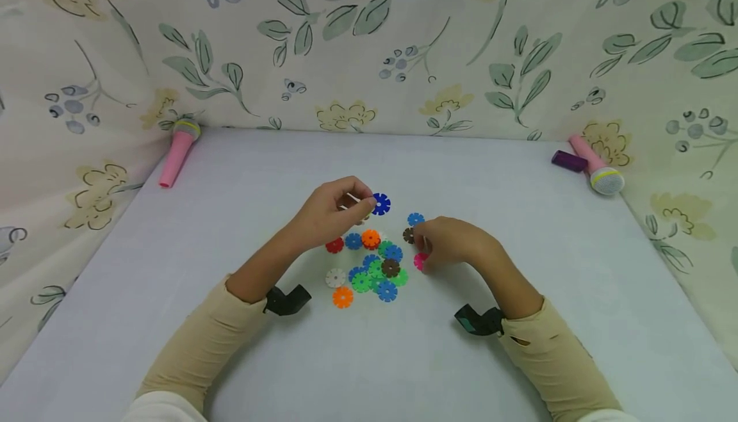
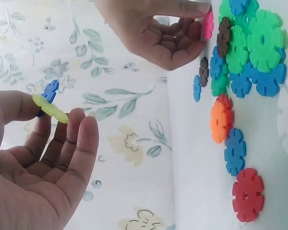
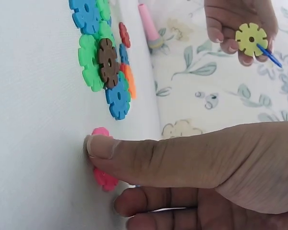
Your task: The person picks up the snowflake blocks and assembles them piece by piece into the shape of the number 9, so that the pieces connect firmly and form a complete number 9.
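Observation:
My left hand (image 1: 337,212) is raised over the table and pinches a yellow notched interlocking disc (image 3: 251,40). A dark blue disc (image 1: 381,204) is slotted into the yellow one and stands crosswise to it. Low at the right side of the disc pile, my right hand (image 1: 455,241) has its thumb and curled fingers at the edges of a pink disc (image 3: 105,177). The thumb covers part of that disc in the right wrist view. Right beside these fingers lie a brown disc (image 1: 409,235) and a light blue disc (image 1: 416,219).
Several loose discs lie between the forearms, among them green (image 1: 361,282), orange (image 1: 343,297), white (image 1: 335,278) and red (image 1: 334,246) ones. A pink toy microphone (image 1: 179,153) lies at the back left, another microphone (image 1: 594,166) at the back right beside a dark purple block (image 1: 569,161).

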The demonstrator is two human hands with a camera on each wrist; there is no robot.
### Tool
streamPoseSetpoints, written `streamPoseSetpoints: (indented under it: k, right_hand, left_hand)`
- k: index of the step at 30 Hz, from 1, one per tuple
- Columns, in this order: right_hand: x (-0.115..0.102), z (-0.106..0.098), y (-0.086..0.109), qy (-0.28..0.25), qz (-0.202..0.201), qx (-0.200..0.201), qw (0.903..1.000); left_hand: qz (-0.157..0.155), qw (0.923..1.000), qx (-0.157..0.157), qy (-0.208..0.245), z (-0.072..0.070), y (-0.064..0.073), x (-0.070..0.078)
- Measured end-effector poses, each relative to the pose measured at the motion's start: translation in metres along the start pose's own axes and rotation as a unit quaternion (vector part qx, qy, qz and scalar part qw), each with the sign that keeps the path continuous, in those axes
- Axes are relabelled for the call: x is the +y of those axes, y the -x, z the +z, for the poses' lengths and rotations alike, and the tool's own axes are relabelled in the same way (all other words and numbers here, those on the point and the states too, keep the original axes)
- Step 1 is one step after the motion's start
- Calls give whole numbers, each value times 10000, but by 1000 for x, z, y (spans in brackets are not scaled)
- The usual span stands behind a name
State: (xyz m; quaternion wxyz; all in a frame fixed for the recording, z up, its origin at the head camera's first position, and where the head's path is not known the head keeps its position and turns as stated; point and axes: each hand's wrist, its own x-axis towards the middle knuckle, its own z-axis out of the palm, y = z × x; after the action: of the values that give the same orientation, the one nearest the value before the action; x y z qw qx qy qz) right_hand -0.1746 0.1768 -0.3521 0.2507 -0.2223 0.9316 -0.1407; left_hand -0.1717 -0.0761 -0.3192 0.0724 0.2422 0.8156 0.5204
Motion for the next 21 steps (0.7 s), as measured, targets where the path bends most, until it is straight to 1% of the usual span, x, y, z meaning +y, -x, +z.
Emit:
streamPoseSetpoints:
  k: [9, 12, 14, 17, 19, 21]
  right_hand:
    - [-3, -1, 1, 17, -93, -165, 9998]
    - [-3, -3, 3, -69, -290, -170, 9994]
    - [-1, -5, 5, -166, -473, -91, 9987]
    - [0, -9, 7, -357, -820, 278, 9956]
    - [1, -12, 9, -524, -1032, 725, 9906]
    - [0, -16, 11, -702, -1255, 1241, 9818]
  left_hand:
    - [-42, 10000, 4, 47, 0, -2, -2]
    - [-61, 9997, -37, 224, 0, -2, -3]
    - [-79, 9992, -67, 380, 0, -2, -5]
    - [-85, 9984, -101, 542, 0, -1, -5]
    - [-36, 9981, -110, 600, 1, -1, -5]
    - [31, 9980, -110, 626, 1, -1, -4]
